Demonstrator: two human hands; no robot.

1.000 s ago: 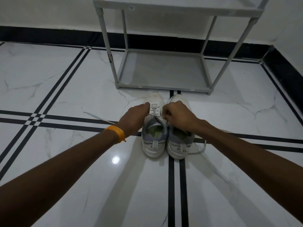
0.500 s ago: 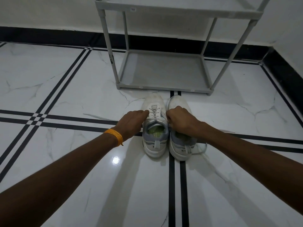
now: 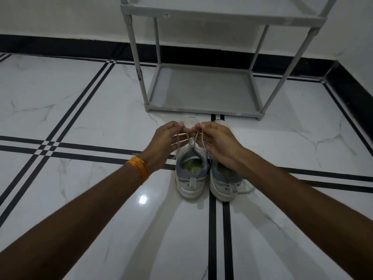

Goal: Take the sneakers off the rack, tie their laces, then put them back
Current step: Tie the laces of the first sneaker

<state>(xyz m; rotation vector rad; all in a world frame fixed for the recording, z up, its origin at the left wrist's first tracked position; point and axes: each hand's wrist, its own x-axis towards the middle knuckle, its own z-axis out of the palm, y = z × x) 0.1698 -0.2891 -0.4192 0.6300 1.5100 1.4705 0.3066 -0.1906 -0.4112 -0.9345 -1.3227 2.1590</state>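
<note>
Both hands have lifted off the shoe tongue since half a second back and now sit higher, with lace pulled up between them. The left hand (image 3: 164, 145) and right hand (image 3: 219, 145) meet fingertip to fingertip above the left sneaker (image 3: 190, 172), each pinching a strand of its laces (image 3: 188, 139), fingers curled in loosely rather than fisted. Lace lines run taut down to the shoe's tongue.

The right sneaker (image 3: 225, 181) sits just beside its mate, sides touching, heels toward the camera, and its own lace trails loose on the floor at the right. The right wrist covers part of its opening. An orange wristband (image 3: 139, 168) rides the left wrist.

Room-wise, the grey rack (image 3: 203, 87) stands just past the toes, its bottom shelf bare, with a slim gap of tile between its front rail and the shoes. Plenty of open white marble floor (image 3: 80, 122) either side, crossed by double black stripes. A black skirting runs along the wall behind and down the right.
</note>
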